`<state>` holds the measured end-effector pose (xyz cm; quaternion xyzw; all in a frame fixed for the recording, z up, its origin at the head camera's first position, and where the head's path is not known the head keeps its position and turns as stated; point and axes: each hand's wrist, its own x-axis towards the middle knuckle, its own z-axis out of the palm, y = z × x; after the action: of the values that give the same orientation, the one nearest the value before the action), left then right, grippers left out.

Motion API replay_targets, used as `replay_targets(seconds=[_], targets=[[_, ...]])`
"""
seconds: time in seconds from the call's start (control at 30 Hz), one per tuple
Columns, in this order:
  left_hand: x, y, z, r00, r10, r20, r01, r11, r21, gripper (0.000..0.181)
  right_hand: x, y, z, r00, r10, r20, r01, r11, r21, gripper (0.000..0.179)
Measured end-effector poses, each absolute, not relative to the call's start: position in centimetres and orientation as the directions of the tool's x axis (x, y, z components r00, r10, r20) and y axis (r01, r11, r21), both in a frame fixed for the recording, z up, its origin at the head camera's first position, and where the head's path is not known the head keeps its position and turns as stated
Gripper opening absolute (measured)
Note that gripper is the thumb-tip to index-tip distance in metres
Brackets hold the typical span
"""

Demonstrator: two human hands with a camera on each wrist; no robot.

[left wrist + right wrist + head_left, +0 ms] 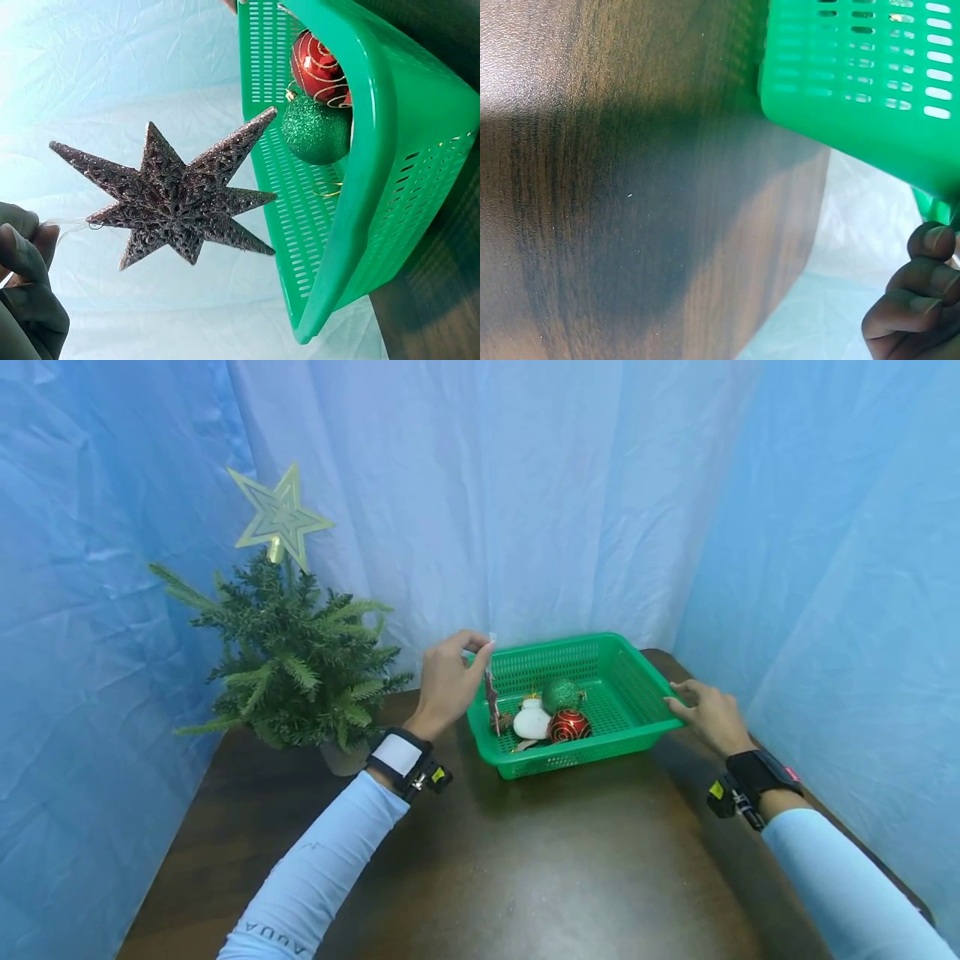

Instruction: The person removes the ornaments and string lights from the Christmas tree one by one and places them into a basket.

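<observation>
My left hand [448, 683] pinches a thin clear loop between thumb and fingertips. From that loop hangs a dark glittery star ornament [169, 199] with several long points. In the head view the star [492, 703] shows edge-on, over the left end of a green plastic basket [592, 747]. At the basket's right end, my right hand [711, 718] grips the rim with thumb and fingers. Inside the basket lie a glittery green ball [562, 695], a red ball with gold swirls [569, 726] and a white ornament [532, 722].
A small artificial Christmas tree [300, 668] stands on the left of the brown wooden table [570, 860]. It carries a gold star topper [281, 517]. Light blue curtains [570, 502] hang behind the table and on both sides.
</observation>
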<state>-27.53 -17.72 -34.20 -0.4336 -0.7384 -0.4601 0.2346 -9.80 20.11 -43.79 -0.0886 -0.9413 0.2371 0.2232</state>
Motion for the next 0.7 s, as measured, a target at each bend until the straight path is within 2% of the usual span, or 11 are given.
replay_targets(seconds=[0.47,0.7], targets=[[-27.0,-16.9,-34.9,-0.546,0.449,0.707,0.836,0.233,0.497,0.018,-9.8,20.2,-44.1,-0.878,0.266,0.399,0.048,0.876,-0.480,0.043],[-26.8,-16.6,-35.5,-0.538,0.461,0.706,0.839,0.209,0.503,0.017,-9.8,20.2,-44.2,-0.881,0.272,0.388,0.057,0.874,-0.482,0.045]])
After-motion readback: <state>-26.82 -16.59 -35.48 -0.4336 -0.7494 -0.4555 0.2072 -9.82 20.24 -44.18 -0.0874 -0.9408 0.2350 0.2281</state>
